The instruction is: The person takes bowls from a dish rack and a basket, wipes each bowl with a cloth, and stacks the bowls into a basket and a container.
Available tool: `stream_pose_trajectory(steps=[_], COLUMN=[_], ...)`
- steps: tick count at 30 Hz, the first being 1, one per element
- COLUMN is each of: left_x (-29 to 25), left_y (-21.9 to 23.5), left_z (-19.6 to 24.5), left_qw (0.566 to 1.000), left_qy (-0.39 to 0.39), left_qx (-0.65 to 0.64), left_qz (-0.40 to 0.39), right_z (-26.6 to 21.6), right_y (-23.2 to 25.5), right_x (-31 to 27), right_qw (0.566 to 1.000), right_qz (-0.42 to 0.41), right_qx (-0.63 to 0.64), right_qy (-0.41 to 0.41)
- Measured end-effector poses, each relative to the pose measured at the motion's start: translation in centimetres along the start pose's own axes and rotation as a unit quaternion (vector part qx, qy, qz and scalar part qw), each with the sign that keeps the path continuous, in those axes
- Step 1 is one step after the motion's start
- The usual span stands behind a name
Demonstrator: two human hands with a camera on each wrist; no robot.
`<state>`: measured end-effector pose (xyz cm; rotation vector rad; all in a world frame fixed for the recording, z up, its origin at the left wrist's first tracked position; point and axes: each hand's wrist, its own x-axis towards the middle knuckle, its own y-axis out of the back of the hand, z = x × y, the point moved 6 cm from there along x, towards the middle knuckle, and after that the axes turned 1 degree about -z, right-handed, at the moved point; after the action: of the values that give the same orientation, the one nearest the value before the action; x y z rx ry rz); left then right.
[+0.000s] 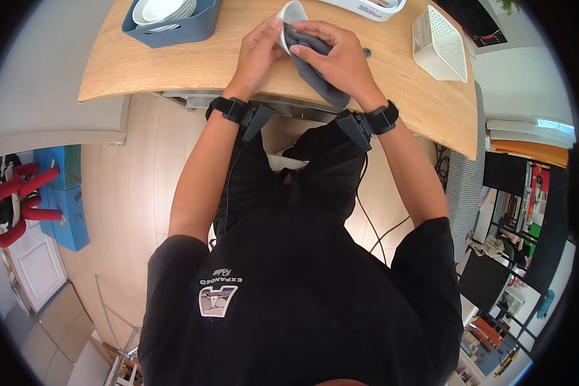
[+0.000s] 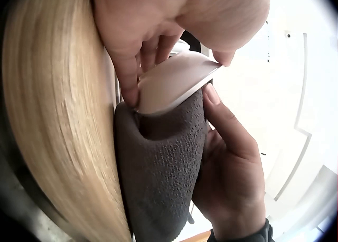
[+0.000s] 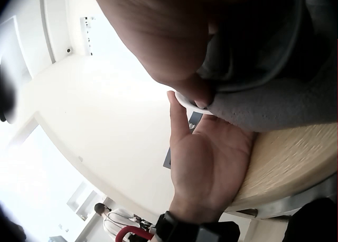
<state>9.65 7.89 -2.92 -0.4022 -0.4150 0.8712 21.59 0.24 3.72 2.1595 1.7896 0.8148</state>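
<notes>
A white bowl (image 1: 293, 12) is held over the near part of the wooden table, tilted on its side. My left hand (image 1: 256, 56) grips it by the rim, with thumb and fingers on opposite sides in the left wrist view. My right hand (image 1: 343, 63) pinches a dark grey cloth (image 1: 316, 82) against the bowl's rim and inside. The cloth's loose end hangs down toward the table's front edge. In the left wrist view the textured cloth (image 2: 163, 171) covers the lower side of the bowl (image 2: 177, 79). The right wrist view shows the bowl mostly hidden behind fingers and cloth.
A blue-grey basin (image 1: 174, 37) with stacked white dishes (image 1: 164, 9) stands at the back left of the wooden table (image 1: 193, 67). A white tray (image 1: 367, 9) lies at the back. To the right is a white perforated basket (image 1: 441, 48). A small dark round thing (image 1: 367, 52) lies beside the right hand.
</notes>
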Motion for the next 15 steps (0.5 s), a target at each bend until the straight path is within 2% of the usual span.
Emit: stream_pose_trajectory(steps=[1, 2, 4, 5, 7, 11, 14, 15], left_x=[-0.1, -0.2, 0.0, 0.0, -0.3, -0.3, 0.1, 0.1], left_y=[0.2, 0.2, 0.4, 0.3, 0.2, 0.2, 0.7, 0.8], left_z=[-0.3, -0.2, -0.4, -0.4, -0.3, -0.4, -0.9, -1.1], left_qw=[1.0, 1.0, 1.0, 0.999, 1.0, 0.999, 1.0, 1.0], left_qy=[0.008, 0.011, 0.013, 0.016, 0.016, 0.022, 0.028, 0.028], left_qx=[-0.018, -0.01, -0.027, -0.042, -0.023, 0.024, 0.005, 0.003], left_qz=[0.002, 0.007, 0.006, 0.004, 0.003, 0.001, -0.001, -0.002], right_z=[-0.1, -0.4, -1.8, -1.5, -2.1, -1.6, -1.6, -2.1], right_y=[0.1, 0.3, 0.2, 0.3, 0.0, 0.0, 0.2, 0.5], right_x=[-0.3, -0.7, -1.4, -1.4, -1.7, -1.8, -1.4, -1.3], right_qw=[0.997, 0.997, 0.995, 0.996, 0.959, 0.97, 0.978, 0.967], right_qz=[0.012, 0.012, -0.028, -0.028, -0.038, -0.031, -0.013, 0.03], right_qx=[0.068, 0.067, -0.071, -0.07, -0.209, -0.166, -0.151, -0.171], right_qy=[0.023, 0.019, 0.057, 0.054, 0.186, 0.177, 0.146, 0.187])
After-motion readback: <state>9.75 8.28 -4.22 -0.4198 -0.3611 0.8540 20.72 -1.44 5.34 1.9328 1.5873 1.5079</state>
